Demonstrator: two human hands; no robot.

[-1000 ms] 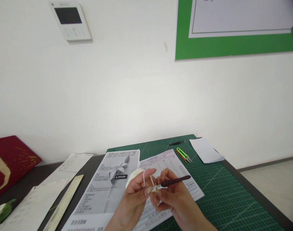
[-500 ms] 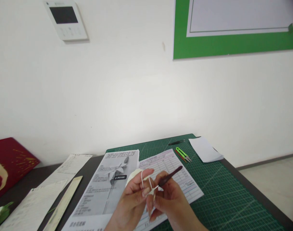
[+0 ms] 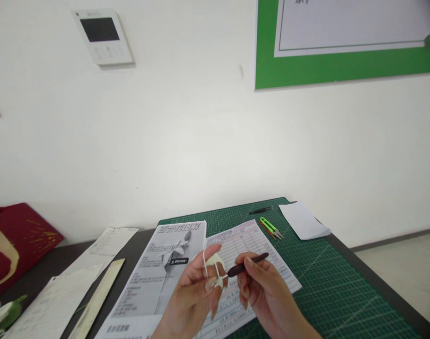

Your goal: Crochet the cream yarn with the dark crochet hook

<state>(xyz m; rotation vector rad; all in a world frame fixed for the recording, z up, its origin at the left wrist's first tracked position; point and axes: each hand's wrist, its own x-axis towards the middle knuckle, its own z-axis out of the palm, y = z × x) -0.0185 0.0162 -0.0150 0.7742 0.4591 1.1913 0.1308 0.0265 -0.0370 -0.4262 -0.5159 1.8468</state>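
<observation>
My left hand (image 3: 195, 292) pinches a small piece of white crochet work (image 3: 219, 281) between thumb and fingers. White yarn (image 3: 205, 263) loops over its raised index finger. In my right hand (image 3: 262, 287) is a crochet hook with a dark brown handle (image 3: 240, 269), gripped like a pen; its metal tip points left and meets the white piece. Behind the left fingers shows a rounded cream-white shape (image 3: 215, 260), perhaps the yarn ball, partly covered. Both hands are above a printed sheet with a flower picture (image 3: 137, 287) and a lined form (image 3: 278, 268).
Green thread snips (image 3: 267, 225) and black tweezers (image 3: 260, 210) lie on the green cutting mat (image 3: 328, 282). White paper (image 3: 303, 220) rests at its right edge. Leftward are handwritten sheets (image 3: 79, 273), a pale ruler-like strip (image 3: 98, 296), a red bag (image 3: 20, 245) and a white-and-green item (image 3: 5, 315).
My right hand has moved right and turned, drawing the hook back from my left hand; its handle now lies flatter. The camera view has shifted slightly.
</observation>
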